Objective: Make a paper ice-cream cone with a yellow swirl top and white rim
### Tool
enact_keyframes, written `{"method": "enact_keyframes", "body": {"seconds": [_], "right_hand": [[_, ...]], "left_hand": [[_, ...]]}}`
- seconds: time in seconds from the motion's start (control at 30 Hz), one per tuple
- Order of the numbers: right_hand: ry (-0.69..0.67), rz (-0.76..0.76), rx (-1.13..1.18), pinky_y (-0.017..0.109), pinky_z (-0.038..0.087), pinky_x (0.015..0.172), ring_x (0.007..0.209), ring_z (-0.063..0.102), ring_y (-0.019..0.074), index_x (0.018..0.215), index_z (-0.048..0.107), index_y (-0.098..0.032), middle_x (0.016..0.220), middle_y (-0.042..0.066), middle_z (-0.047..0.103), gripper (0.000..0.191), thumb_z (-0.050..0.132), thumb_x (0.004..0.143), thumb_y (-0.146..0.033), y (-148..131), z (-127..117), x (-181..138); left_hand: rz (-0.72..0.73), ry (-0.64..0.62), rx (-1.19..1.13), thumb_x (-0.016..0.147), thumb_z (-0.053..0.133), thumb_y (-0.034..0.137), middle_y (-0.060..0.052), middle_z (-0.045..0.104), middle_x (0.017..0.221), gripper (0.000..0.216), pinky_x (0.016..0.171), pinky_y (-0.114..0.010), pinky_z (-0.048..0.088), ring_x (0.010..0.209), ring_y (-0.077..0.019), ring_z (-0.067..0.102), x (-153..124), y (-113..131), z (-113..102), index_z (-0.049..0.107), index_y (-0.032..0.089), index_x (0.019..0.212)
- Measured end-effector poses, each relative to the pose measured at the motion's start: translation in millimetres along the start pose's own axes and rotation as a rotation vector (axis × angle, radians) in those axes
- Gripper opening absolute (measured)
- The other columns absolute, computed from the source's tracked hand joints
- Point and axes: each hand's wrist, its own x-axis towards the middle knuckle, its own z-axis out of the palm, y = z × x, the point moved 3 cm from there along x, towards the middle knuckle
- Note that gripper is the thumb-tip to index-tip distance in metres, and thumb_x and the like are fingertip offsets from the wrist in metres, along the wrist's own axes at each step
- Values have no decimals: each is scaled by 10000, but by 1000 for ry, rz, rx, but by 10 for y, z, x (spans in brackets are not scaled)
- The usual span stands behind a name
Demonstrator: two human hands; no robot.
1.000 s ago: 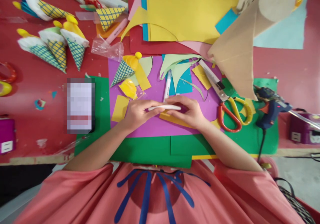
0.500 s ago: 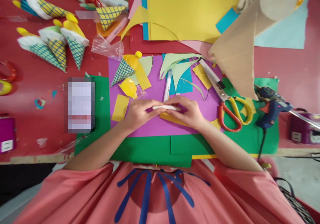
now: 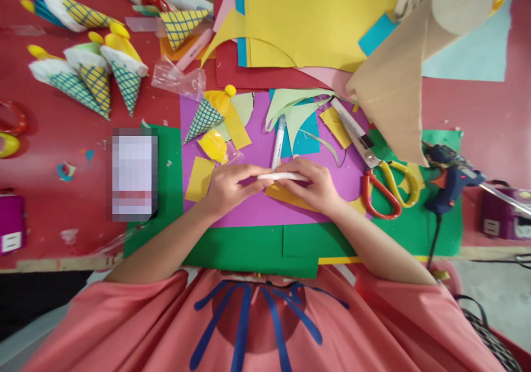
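Observation:
Between the fingertips of both hands is a thin white strip of what looks like modelling clay (image 3: pixel 284 176), held level. My left hand (image 3: pixel 232 187) pinches its left end between thumb and fingers. My right hand (image 3: pixel 313 187) pinches it farther right, and the strip's right end reaches into the palm. Just beyond the hands, a white marker (image 3: pixel 279 142) lies on the purple sheet (image 3: pixel 244 214). A small paper cone with a yellow top (image 3: pixel 206 113) lies beyond my left hand, beside a lump of yellow clay in plastic wrap (image 3: pixel 213 145).
Scissors (image 3: pixel 384 189) with red and yellow handles lie right of my right hand, near a blue glue gun (image 3: pixel 450 187). A pixelated phone-like object (image 3: pixel 133 176) is at left. Several finished cones (image 3: pixel 124 73) lie far left. A cardboard cone (image 3: pixel 394 79) stands far right.
The white strip has slid a little to the right between my fingers, with more of it lying toward my right palm. Both hands stay in nearly the same place.

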Motion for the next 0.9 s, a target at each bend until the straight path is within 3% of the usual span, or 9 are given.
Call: {"method": "enact_keyframes", "body": {"seconds": [0.13, 0.23, 0.37, 0.5, 0.67, 0.8, 0.9], "right_hand": [[39, 12, -15, 238, 564, 741, 833, 729, 141, 1003, 697, -197, 933, 52, 779, 124, 653, 914, -272, -13, -26, 9], [24, 53, 7, 252, 571, 769, 856, 735, 152, 1021, 698, -200, 945, 54, 780, 162, 656, 916, -316, -6, -29, 2], [1, 92, 37, 260, 578, 789, 915, 740, 169, 1180, 665, -205, 1061, 67, 770, 376, 718, 867, -407, 12, -16, -15], [-15, 58, 3, 240, 563, 757, 842, 733, 146, 1041, 715, -206, 960, 45, 785, 173, 647, 924, -315, -11, -9, -13], [27, 43, -23, 228, 550, 694, 772, 731, 140, 985, 729, -179, 899, 54, 792, 149, 673, 907, -293, -34, -31, 2], [19, 50, 21, 227, 565, 723, 825, 750, 153, 1067, 719, -164, 974, 78, 792, 245, 701, 882, -323, -14, -37, -1], [-11, 59, 31, 227, 572, 746, 877, 757, 163, 1170, 690, -158, 1074, 101, 780, 382, 745, 842, -347, 4, -26, -10]], "left_hand": [[12, 4, 31, 849, 726, 460, -38, 806, 993, 373, 725, -185, 604, 784, -135, 772, -1, 2, -4, 742, 202, 1118], [47, 16, 98, 893, 696, 365, -17, 811, 879, 200, 693, -167, 585, 720, -111, 758, -10, 0, 9, 767, 207, 990], [23, 21, 88, 899, 686, 384, -12, 804, 811, 195, 637, -164, 556, 665, -102, 738, -12, -12, 12, 779, 214, 922], [-29, 3, 20, 911, 655, 439, -3, 801, 789, 252, 627, -165, 551, 638, -98, 726, -13, -21, -7, 786, 224, 908], [-19, 6, -21, 834, 730, 490, -34, 807, 994, 411, 725, -193, 595, 776, -137, 765, -23, -21, -11, 738, 228, 1151], [59, 49, 32, 874, 726, 304, 1, 811, 897, 166, 702, -147, 574, 730, -99, 759, -12, 8, -2, 762, 221, 1013], [63, 58, 35, 881, 718, 303, 7, 809, 850, 118, 673, -143, 569, 697, -94, 755, 2, 21, -8, 766, 211, 936]]}}
